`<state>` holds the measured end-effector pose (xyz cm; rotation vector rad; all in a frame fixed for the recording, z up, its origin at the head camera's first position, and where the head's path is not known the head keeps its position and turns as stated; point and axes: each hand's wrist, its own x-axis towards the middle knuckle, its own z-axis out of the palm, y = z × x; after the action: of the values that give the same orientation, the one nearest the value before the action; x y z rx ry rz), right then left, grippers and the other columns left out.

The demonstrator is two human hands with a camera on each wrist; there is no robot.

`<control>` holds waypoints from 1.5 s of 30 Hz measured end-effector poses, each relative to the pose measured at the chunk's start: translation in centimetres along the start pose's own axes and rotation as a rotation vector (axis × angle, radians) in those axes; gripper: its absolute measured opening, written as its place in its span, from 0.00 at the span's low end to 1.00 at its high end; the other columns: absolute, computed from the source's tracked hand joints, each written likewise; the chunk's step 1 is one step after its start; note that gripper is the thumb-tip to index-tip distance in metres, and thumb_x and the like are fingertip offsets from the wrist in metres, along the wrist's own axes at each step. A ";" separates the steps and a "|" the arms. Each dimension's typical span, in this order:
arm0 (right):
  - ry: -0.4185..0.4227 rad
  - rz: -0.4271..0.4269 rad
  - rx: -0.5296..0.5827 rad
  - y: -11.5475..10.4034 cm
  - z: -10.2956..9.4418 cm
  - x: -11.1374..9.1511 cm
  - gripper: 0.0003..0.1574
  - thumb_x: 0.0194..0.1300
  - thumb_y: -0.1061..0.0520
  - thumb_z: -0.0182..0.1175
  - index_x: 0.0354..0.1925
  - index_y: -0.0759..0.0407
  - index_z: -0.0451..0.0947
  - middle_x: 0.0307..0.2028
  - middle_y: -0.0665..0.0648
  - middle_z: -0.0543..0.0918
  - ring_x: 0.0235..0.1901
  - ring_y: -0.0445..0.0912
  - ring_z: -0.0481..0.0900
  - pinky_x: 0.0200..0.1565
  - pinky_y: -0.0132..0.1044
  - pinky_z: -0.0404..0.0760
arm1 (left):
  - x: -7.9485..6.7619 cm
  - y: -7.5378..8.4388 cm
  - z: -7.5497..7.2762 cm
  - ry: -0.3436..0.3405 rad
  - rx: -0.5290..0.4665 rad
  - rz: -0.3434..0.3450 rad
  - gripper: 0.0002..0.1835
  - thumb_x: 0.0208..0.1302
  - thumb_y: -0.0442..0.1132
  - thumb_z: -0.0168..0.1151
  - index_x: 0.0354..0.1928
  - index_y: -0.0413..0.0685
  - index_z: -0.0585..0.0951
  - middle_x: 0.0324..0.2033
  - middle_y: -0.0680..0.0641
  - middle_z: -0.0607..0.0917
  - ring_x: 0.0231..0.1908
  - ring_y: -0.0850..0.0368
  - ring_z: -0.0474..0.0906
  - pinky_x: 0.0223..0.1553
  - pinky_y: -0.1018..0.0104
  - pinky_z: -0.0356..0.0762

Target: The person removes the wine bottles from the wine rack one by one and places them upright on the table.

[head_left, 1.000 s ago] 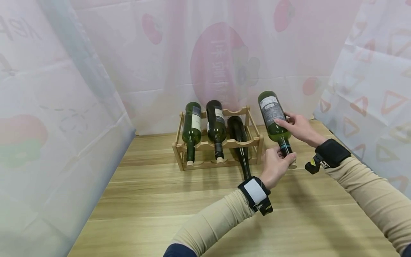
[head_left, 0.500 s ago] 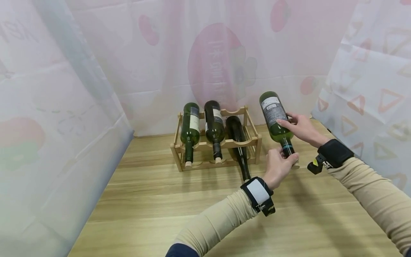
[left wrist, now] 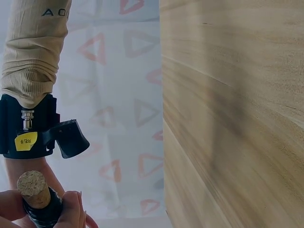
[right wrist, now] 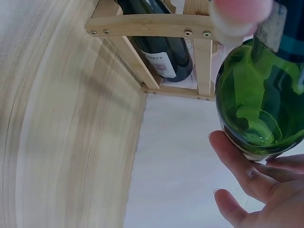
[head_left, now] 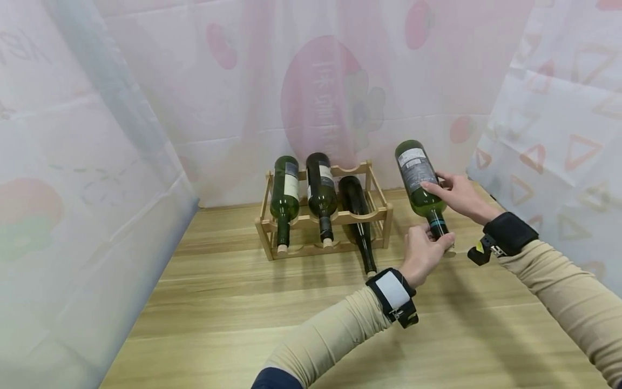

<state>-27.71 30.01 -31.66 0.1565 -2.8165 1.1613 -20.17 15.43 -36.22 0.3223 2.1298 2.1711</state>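
A green wine bottle (head_left: 418, 175) is held tilted above the table, right of the wooden rack, its corked neck toward me. My left hand (head_left: 421, 255) pinches the dark neck with thumb and fingers; the cork (left wrist: 35, 184) shows between them in the left wrist view. My right hand (head_left: 459, 197) holds the body, thumb over the grey label and fingers partly hidden behind. In the right wrist view, fingertips touch the green glass (right wrist: 256, 104) from below. The rack (head_left: 335, 218) bears two bottles on top, a green one (head_left: 285, 189) and a darker one (head_left: 321, 186).
A slim dark bottle (head_left: 356, 202) lies in the rack's lower level, its neck sticking out toward my left wrist. The wooden table (head_left: 218, 308) extends in front. Printed curtains (head_left: 233, 102) enclose the back and both sides.
The held bottle and both hands have drifted slightly right, away from the rack. Both hands keep their hold. The head view has shifted a little; the bottles in the rack stay put.
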 end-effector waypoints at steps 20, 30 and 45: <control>0.024 0.015 -0.030 0.8 -0.8 -0.6 0.48 0.70 0.34 0.49 0.72 0.66 0.55 0.55 0.76 0.76 0.54 0.61 0.76 0.44 0.38 0.71 | 0.0 0.2 0.8 -0.025 0.089 -0.039 0.05 0.57 0.35 0.69 0.33 0.43 0.83 0.22 0.50 0.86 0.19 0.69 0.74 0.20 0.76 0.71; 0.025 0.027 0.005 1.3 -1.0 -0.9 0.49 0.70 0.35 0.48 0.72 0.68 0.52 0.56 0.77 0.74 0.56 0.62 0.73 0.50 0.45 0.72 | -0.1 0.1 1.2 -0.034 0.100 -0.040 0.05 0.57 0.35 0.69 0.33 0.43 0.82 0.21 0.51 0.85 0.20 0.69 0.73 0.21 0.77 0.70; 0.032 0.026 0.013 2.1 -1.5 -1.3 0.49 0.70 0.35 0.49 0.72 0.68 0.52 0.57 0.77 0.74 0.57 0.63 0.74 0.47 0.39 0.73 | 0.0 0.1 1.9 -0.052 0.111 -0.036 0.05 0.57 0.35 0.68 0.31 0.42 0.82 0.18 0.53 0.81 0.18 0.69 0.71 0.19 0.76 0.68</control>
<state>-26.66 32.61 -32.24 0.1022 -2.7916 1.1767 -19.77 17.28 -36.15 0.3414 2.2151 2.0075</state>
